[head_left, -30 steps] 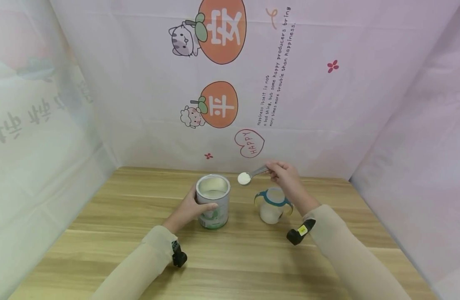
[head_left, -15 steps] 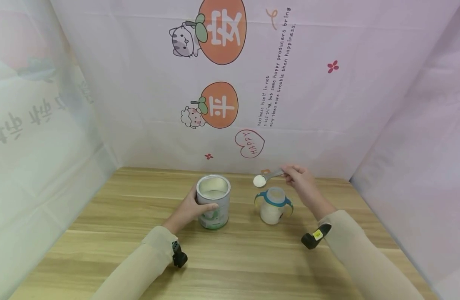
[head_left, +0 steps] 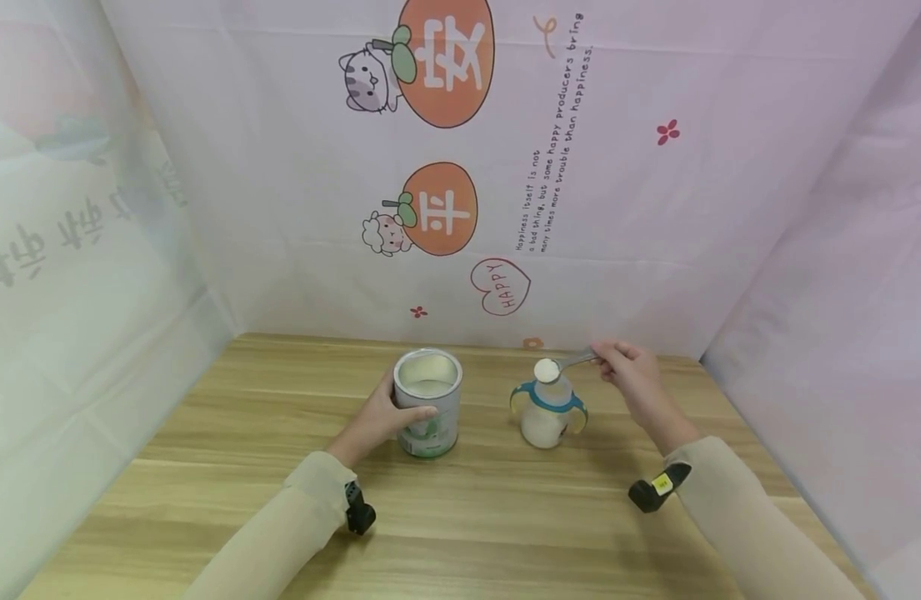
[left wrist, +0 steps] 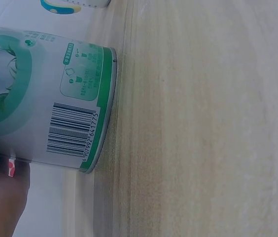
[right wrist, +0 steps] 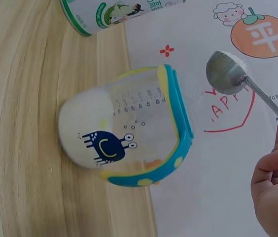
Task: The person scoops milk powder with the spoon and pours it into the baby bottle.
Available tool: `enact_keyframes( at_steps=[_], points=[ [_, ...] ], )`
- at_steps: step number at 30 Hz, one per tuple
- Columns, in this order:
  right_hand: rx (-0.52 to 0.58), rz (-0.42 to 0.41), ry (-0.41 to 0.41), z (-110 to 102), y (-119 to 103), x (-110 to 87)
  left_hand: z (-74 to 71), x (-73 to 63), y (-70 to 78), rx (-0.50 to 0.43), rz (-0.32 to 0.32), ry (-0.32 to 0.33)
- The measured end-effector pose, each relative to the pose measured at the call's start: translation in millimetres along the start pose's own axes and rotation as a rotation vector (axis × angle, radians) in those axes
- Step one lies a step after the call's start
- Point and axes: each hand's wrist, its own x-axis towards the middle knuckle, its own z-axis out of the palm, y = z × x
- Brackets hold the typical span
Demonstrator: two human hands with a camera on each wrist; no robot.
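Observation:
My left hand (head_left: 377, 421) grips a milk powder can (head_left: 439, 429) from its left side, thumb across the front. The can is uncovered and pale powder shows inside; its green-and-white label and barcode face the left wrist view. In my right hand (head_left: 636, 383), thumb and fingers pinch the handle of a metal measuring spoon (right wrist: 226, 73) heaped with white powder. The spoon's bowl is just above the mouth of a clear baby bottle (head_left: 544, 427) with blue-and-yellow handles. White contents fill the bottle's lower part, below a printed dark blue creature. It stands upright, uncapped.
The wood-grain table (head_left: 460, 533) carries the can and the bottle, with a gap between them. A printed white cloth (head_left: 618, 208) hangs behind the table, and pale cloth walls close off both sides.
My right hand has moved the loaded spoon rightward, from beside the can to over the bottle. My left hand and the can have stayed in place.

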Motion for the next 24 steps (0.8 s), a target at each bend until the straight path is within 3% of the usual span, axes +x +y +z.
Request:
enact_keyframes(
  at_steps=[10, 24],
  points=[
    [-0.052, -0.03, 0.052, -8.9, 8.7, -2.6, -0.8, 0.3, -1.5, -0.015, -0.017, -0.003],
    [-0.321, -0.09, 0.115, -7.6, 15.4, -10.8, 0.2, 0.7, -0.6, 0.0, -0.018, -0.001]
  ],
)
